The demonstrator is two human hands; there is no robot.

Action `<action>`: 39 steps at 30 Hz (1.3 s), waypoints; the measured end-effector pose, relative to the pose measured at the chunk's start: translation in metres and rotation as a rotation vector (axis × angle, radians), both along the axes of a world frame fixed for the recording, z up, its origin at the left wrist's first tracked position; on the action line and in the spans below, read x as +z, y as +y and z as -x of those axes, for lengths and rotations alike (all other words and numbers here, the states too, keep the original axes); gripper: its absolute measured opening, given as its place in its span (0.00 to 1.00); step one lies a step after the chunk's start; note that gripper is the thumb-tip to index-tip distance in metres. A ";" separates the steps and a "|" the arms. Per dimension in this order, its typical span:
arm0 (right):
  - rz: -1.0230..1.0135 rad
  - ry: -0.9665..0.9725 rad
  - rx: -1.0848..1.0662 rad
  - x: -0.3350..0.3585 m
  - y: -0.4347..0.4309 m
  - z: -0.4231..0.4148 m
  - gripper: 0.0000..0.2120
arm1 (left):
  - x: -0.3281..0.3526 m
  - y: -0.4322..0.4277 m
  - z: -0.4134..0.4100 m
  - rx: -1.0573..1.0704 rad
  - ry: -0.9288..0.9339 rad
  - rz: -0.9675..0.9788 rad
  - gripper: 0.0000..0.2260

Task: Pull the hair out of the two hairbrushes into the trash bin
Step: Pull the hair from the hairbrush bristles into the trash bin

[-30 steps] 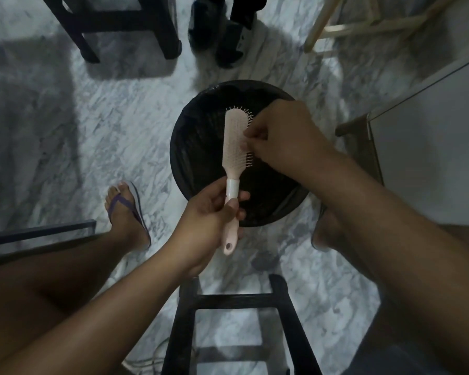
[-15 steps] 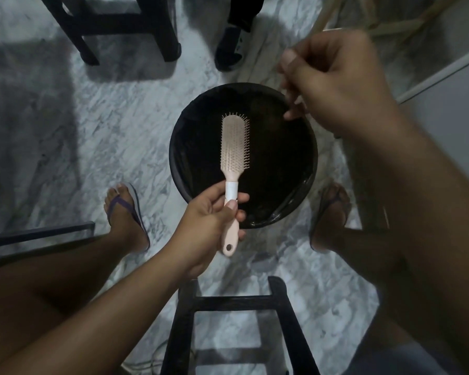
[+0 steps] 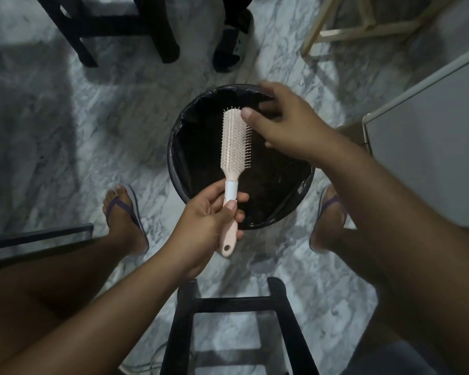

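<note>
Head view: person looks down at both hands over a black-lined trash bin on a marble floor.
Left hand: curled round the hairbrush handle, with the thumb on top just below the white collar.
Hairbrush: pink and held above the bin opening. Bristles face up, head points far, handle end points near.
Right hand: over the far right part of the bin, fingers loose and spread, with nothing visibly held. The thumb tip is at the far right edge of the bristles. Cannot tell whether it is touching or just above.
Hair on brush: no clump visible. Single strands would be too fine to see in this dim light.
Bin contents: dark liner, so cannot tell whether any hair is inside.
Second brush: not in view.
Progress (judgement): this brush looks mostly clean, so probably a last pass over the bristles.
Left to do (judgement): finish this brush, then all of the second one unless it is already done, which cannot be confirmed here.
Risk (judgement): loose strands could stick to the fingers instead of dropping into the bin.
Surroundings: black stool near, dark stool legs far left, black sandal far, pale wooden frame far right, white cabinet right. A flip-flopped foot sits on each side of the bin.
</note>
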State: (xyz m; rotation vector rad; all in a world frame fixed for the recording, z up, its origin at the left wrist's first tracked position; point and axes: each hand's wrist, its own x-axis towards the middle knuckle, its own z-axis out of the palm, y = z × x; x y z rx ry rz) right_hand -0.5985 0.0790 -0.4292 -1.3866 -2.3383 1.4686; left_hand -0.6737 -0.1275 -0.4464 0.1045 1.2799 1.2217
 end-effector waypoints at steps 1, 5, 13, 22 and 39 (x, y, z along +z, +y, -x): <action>0.103 0.087 -0.038 0.002 0.000 0.001 0.36 | 0.001 0.000 0.000 -0.008 0.000 -0.002 0.17; 0.418 0.152 -0.008 0.004 -0.007 0.004 0.17 | 0.002 0.000 -0.001 -0.007 -0.011 -0.018 0.17; -0.148 -0.057 0.067 0.027 0.013 -0.007 0.14 | 0.002 0.001 0.002 0.043 -0.023 -0.005 0.15; -0.207 -0.263 -0.001 -0.017 0.022 -0.025 0.11 | 0.005 0.005 0.012 0.122 -0.027 -0.067 0.16; 0.063 -0.048 -0.029 -0.050 -0.017 0.007 0.14 | 0.009 0.004 0.013 0.073 -0.051 -0.094 0.16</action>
